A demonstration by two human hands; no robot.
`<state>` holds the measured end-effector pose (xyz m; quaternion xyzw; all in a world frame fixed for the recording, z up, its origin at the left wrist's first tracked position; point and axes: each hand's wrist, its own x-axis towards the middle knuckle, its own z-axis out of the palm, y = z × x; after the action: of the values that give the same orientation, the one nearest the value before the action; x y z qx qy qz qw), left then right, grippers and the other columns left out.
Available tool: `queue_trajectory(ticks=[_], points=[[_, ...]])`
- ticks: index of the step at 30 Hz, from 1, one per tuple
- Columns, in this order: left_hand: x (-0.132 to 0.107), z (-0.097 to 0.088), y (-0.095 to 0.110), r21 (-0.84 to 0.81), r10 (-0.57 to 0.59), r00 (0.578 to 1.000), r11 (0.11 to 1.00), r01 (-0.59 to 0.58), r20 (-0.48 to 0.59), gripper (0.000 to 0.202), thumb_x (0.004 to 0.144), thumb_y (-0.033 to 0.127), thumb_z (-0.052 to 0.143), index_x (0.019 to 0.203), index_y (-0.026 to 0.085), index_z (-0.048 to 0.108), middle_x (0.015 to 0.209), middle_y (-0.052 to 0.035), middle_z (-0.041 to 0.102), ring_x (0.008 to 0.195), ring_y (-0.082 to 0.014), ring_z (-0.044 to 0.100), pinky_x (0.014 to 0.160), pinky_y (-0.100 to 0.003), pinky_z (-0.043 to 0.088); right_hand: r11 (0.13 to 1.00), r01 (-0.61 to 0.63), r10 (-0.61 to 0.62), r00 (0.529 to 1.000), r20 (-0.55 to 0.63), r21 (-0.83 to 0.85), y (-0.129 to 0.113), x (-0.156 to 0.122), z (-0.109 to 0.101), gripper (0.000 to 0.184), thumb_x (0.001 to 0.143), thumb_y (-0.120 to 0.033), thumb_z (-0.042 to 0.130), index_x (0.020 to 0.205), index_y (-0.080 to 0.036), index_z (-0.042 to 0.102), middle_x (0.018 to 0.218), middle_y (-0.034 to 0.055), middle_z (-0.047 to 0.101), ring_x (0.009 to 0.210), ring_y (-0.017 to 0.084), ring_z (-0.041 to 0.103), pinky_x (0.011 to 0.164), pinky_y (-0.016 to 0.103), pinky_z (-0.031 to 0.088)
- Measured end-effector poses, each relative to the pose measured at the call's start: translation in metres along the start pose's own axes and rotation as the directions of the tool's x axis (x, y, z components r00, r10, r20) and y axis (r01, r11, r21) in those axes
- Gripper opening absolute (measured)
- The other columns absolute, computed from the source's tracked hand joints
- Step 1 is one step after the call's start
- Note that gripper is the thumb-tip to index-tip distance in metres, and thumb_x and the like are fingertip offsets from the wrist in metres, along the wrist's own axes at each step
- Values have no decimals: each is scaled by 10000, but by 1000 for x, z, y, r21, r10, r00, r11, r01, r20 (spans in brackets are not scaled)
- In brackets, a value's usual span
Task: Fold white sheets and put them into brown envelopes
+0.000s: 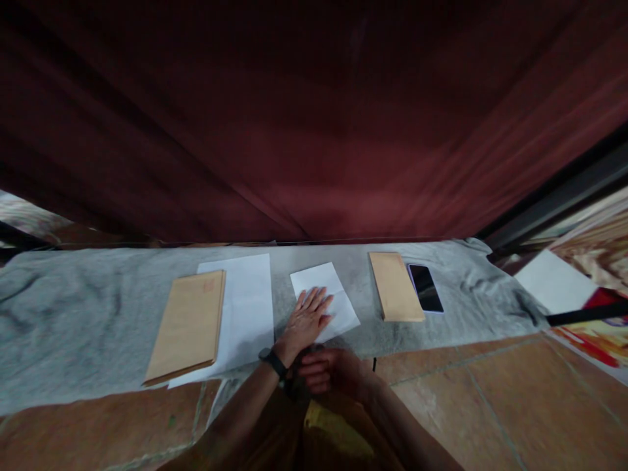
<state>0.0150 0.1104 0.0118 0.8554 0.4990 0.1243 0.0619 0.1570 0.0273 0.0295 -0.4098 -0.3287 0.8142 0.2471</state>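
My left hand (pixel 309 317) lies flat and open, fingers spread, on a small folded white paper (pixel 331 288) in the middle of the grey cloth (pixel 88 314). A dark watch (pixel 273 360) sits on its wrist. My right hand (pixel 326 369) rests just behind that wrist with its fingers curled in. Whether anything is inside them is hidden. To the left, a large brown envelope (pixel 189 324) lies partly over a bigger white sheet (pixel 248 301).
Right of the folded paper are a narrower brown envelope (pixel 396 286) and a black phone (pixel 425 288) side by side. A dark red curtain (pixel 314 131) hangs behind the cloth. Tiled floor (pixel 490 405) runs in front, with white paper (pixel 554 281) and colourful items at the far right.
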Motion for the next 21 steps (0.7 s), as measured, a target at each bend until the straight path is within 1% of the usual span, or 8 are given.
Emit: queue_trajectory(ticks=[2, 4, 5, 7, 8, 12, 14, 21], points=[[-2, -1, -4, -7, 24, 1000, 1000, -24, 18, 489, 1026, 406, 443, 1496, 276, 482, 1627, -58, 402, 1524, -256, 318, 1257, -538, 224, 998, -55, 56, 998, 42, -34, -16, -5, -8, 433, 859, -554, 629, 977, -155, 748, 1000, 152, 771, 820, 241, 743, 771, 403, 594], [-2, -2, -5, -15, 45, 999, 999, -45, 26, 503, 1018, 398, 463, 1504, 272, 469, 1628, -65, 399, 1529, -259, 306, 1260, -537, 213, 967, 177, -198, 975, -98, -184, -35, 3, -21, 497, 904, -625, 566, 1008, -178, 757, 1047, 127, 772, 897, 253, 742, 869, 432, 581], [-1, -2, -5, -18, 54, 998, 998, -54, 19, 503, 1015, 395, 472, 1501, 265, 471, 1622, -71, 408, 1529, -257, 307, 1262, -535, 209, 893, 309, -375, 914, -158, -328, -46, 12, -27, 492, 933, -617, 532, 1035, -193, 759, 1092, 116, 768, 990, 254, 728, 950, 438, 555], [-1, -2, -6, -24, 70, 998, 997, -70, -6, 489, 1018, 393, 475, 1482, 240, 492, 1592, -86, 454, 1520, -240, 329, 1267, -518, 212, 655, 434, -640, 754, -148, -619, -65, 38, -41, 462, 993, -547, 463, 1185, -224, 730, 1270, 91, 719, 1249, 248, 628, 1129, 452, 440], [0, -2, -7, -24, 73, 997, 997, -73, -17, 479, 1024, 394, 466, 1470, 223, 504, 1570, -93, 484, 1512, -228, 346, 1269, -503, 219, 521, 424, -694, 715, -79, -741, -72, 52, -47, 454, 1021, -497, 419, 1261, -232, 700, 1345, 80, 682, 1326, 233, 573, 1178, 455, 387], [-1, -1, -19, 8, 11, 999, 1000, -11, -43, 499, 1039, 398, 411, 1463, 155, 511, 1529, -129, 527, 1497, -228, 375, 1265, -477, 248, -5, 233, -647, 741, 181, -972, -88, 99, -64, 423, 1062, -334, 359, 1389, -262, 619, 1493, 31, 573, 1436, 189, 455, 1243, 445, 273], [-1, 0, -28, 39, -92, 993, 995, 95, -77, 530, 1039, 389, 380, 1488, 128, 484, 1560, -151, 480, 1507, -254, 356, 1261, -497, 251, -160, 136, -630, 748, 207, -978, -89, 112, -69, 431, 1064, -320, 376, 1452, -272, 558, 1562, 21, 491, 1473, 201, 402, 1246, 447, 251], [10, 4, -52, 35, -348, 925, 933, 358, -153, 597, 1031, 345, 320, 1555, 62, 363, 1605, -190, 391, 1528, -279, 307, 1253, -510, 257, -156, -95, -734, 677, 51, -983, -87, 130, -78, 528, 1063, -388, 377, 1548, -187, 428, 1612, 114, 401, 1487, 288, 366, 1229, 507, 236]])
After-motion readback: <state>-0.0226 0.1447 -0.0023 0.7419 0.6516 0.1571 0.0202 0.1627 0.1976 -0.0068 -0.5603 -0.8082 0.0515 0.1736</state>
